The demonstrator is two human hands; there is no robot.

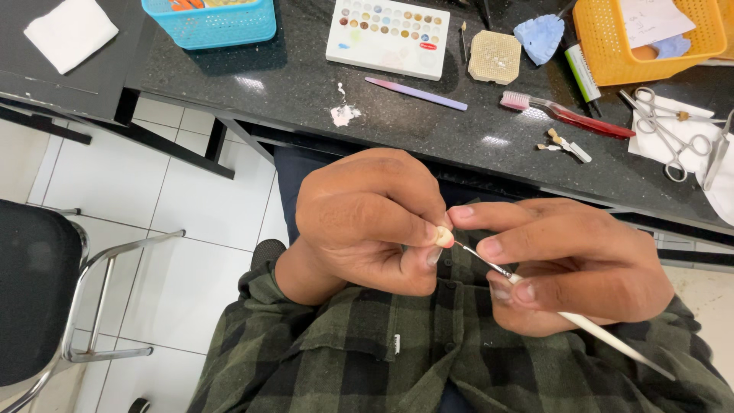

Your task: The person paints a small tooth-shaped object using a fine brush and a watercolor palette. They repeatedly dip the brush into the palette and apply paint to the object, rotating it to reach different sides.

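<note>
Left hand (367,222): raised in front of the chest, knuckles up, fingers curled inward. Grip clenched on a small tooth-shaped piece (443,236), pinched between thumb tip and forefinger tip.

Right hand (569,264): held just beside the left, fingers pointing left. Grip clenched on a thin brush (535,294), held pen-fashion between thumb and first fingers; forefinger tip rests near the piece.

Small tooth-shaped piece: cream to pale tan, rounded, glossy, mostly hidden by the fingertips. Held above the lap, in front of the counter (306,84) edge, well apart from the things on it.

Thin brush: white handle running down to the right, narrow metal neck, fine tip touching the piece.

Clothing: dark green and black checked shirt sleeves (344,352).

On the black speckled counter:
- white palette (388,37) with rows of small coloured wells
- lilac file (417,94)
- square beige perforated pad (495,56)
- pale blue lump (539,37)
- toothbrush (566,115) with red handle and pink bristles
- metal scissors-like clamp (673,141) on a white tissue
- orange basket (650,34), blue basket (210,21)
- folded white cloth (70,32)
- white smear (344,113)

On the white tiled floor, to the left: chair (46,298) with black seat and metal frame.
</note>
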